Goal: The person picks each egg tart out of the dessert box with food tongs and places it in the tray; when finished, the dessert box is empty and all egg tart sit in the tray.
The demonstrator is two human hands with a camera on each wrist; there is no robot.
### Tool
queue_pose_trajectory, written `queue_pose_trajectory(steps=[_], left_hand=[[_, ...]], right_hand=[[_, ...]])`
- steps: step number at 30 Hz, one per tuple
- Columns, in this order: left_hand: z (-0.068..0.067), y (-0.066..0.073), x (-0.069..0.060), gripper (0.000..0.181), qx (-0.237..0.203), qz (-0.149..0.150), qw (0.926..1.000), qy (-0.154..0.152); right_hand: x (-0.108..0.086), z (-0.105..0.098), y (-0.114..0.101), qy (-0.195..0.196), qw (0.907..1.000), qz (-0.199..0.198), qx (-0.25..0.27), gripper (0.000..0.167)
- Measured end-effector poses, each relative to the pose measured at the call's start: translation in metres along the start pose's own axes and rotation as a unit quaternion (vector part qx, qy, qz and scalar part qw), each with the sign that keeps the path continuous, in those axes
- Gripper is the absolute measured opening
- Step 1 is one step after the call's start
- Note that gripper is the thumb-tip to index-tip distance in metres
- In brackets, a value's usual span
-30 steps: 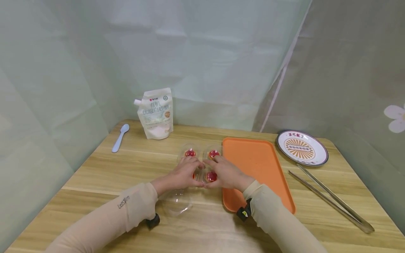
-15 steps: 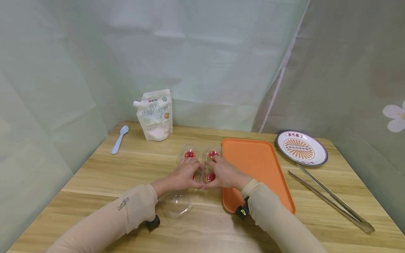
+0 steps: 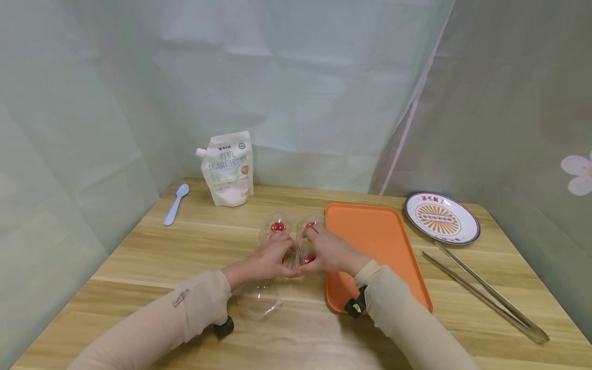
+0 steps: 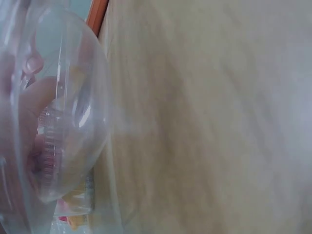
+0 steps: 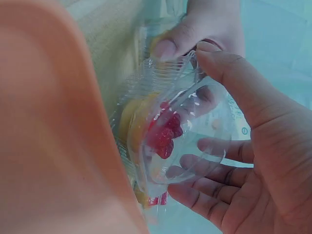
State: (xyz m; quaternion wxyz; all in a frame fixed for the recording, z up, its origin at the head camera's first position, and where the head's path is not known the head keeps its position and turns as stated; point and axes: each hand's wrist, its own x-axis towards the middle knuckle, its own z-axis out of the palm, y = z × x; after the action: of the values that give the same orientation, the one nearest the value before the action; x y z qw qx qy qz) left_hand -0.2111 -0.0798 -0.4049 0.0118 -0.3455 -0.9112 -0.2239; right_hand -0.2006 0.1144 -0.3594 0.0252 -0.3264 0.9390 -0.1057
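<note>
Several small tarts topped with red fruit sit in clear plastic boxes in front of me. My right hand [image 3: 330, 252] holds the domed lid [image 5: 214, 126] of the front-right plastic box [image 5: 139, 170], with the thumb at its ridged edge and the fingers around the dome. Inside, a yellow tart with red fruit [image 5: 165, 134] shows through. My left hand [image 3: 270, 254] grips a box edge beside it, the two thumbs close together, and partly hides the front-left tart [image 3: 283, 260]. A clear dome [image 3: 259, 298] stands nearer me, below the left wrist; its link to a box cannot be told.
An orange tray [image 3: 370, 231] lies right of the boxes, under my right forearm. Farther right are a patterned plate [image 3: 441, 218] and long metal tongs [image 3: 485, 293]. A white sugar pouch [image 3: 228, 169] stands at the back left, near a pale blue spoon [image 3: 176, 204].
My right fingers have shifted slightly up and right, and the front-right lid now looks tilted. The left hand stays nearly in place.
</note>
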Motion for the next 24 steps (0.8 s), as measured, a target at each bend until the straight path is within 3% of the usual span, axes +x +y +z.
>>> queue_pose_trajectory(steps=[11,24], left_hand=[[-0.004,0.005,-0.001,0.069,0.017,-0.030,0.9994,-0.008],[-0.008,0.006,-0.003,0.074,0.033,-0.024,0.9992,-0.003]], right_hand=[[-0.004,-0.003,0.000,-0.011,0.9999,-0.003,-0.005,0.078],[-0.012,-0.007,-0.001,-0.003,1.0000,0.002,-0.007,0.082]])
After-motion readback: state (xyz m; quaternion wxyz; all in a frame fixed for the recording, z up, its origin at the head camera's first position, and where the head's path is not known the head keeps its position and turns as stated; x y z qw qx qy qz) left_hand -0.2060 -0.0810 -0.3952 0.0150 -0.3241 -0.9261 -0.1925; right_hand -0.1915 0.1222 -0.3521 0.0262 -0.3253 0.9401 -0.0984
